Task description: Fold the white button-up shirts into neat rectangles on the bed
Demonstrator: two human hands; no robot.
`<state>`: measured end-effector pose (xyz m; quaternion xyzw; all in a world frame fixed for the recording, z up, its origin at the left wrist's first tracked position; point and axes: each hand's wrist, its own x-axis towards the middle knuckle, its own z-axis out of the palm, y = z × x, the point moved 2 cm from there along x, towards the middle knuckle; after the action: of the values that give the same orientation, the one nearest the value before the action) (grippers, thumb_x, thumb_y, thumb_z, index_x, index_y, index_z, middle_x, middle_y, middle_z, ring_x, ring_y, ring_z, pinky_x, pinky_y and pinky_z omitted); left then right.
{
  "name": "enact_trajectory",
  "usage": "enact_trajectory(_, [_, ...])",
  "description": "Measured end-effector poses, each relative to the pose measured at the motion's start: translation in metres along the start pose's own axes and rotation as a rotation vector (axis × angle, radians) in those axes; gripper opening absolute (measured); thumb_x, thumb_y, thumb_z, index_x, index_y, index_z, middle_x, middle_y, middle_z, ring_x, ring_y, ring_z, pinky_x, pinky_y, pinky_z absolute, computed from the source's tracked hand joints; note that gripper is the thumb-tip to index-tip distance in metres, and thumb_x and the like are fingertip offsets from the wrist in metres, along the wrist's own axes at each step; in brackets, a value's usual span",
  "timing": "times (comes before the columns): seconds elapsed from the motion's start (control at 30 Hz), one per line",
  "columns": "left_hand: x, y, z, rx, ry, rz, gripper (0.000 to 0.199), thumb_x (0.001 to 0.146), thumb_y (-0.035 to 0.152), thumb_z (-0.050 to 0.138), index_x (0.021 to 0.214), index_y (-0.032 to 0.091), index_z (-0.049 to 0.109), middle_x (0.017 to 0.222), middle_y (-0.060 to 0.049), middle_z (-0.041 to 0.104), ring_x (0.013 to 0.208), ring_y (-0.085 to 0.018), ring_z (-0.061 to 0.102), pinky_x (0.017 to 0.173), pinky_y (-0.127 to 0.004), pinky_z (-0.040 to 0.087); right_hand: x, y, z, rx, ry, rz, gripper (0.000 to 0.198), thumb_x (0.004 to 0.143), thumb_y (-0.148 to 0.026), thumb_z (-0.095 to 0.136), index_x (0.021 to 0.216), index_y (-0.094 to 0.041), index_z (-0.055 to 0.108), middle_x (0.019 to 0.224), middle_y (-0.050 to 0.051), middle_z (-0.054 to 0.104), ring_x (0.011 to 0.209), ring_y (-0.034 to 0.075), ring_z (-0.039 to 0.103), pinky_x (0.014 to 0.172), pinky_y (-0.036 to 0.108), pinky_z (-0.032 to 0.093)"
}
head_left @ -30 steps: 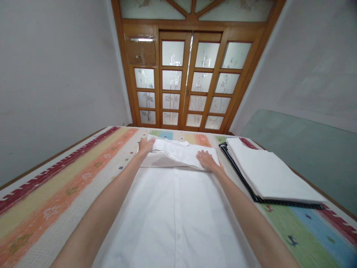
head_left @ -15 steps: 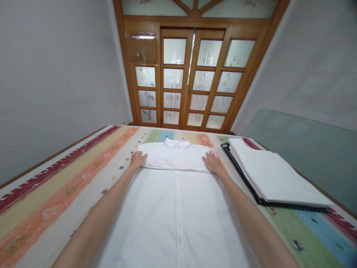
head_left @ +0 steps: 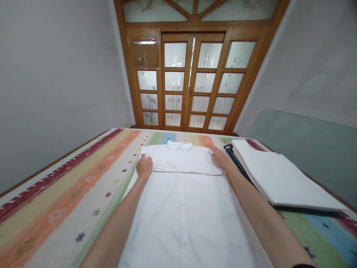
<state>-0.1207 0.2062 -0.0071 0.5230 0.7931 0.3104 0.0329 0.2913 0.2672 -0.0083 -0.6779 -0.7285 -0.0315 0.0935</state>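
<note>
A white button-up shirt (head_left: 167,208) lies front up before me, its collar (head_left: 179,146) at the far end. Across its upper part runs a folded band of white fabric (head_left: 181,160) with layered edges. My left hand (head_left: 144,166) is at the left side of this band, fingers curled and closed on the shirt's edge. On the opposite side my right hand (head_left: 221,159) grips the shirt near the right shoulder, thumb on the top and fingers around the edge. The fingertips of the right hand are partly hidden.
The shirt rests on a striped, patterned cloth (head_left: 92,180). To the right lies a stack of folded white fabric (head_left: 284,178) over a black striped piece (head_left: 312,211). A pale green panel (head_left: 306,137) leans at the right wall. Wooden glass-paned doors (head_left: 192,82) stand beyond.
My right hand has shifted from lying on the band to the shoulder edge. The left hand has curled more closely at the left edge. The view has moved slightly.
</note>
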Motion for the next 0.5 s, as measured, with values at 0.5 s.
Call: enact_trajectory(0.5, [0.003,-0.012,-0.004,-0.284,0.082,-0.040,0.029,0.087,0.019,0.049,0.117,0.020,0.049,0.097,-0.008,0.067,0.098,-0.024,0.065,0.089,-0.032,0.044,0.023,0.022,-0.007,0.172,0.019,0.222,0.026,0.086,-0.021,0.052,0.098,-0.012,0.073,0.105,0.014,0.071,0.100,0.024,0.064,0.085,0.029,0.047])
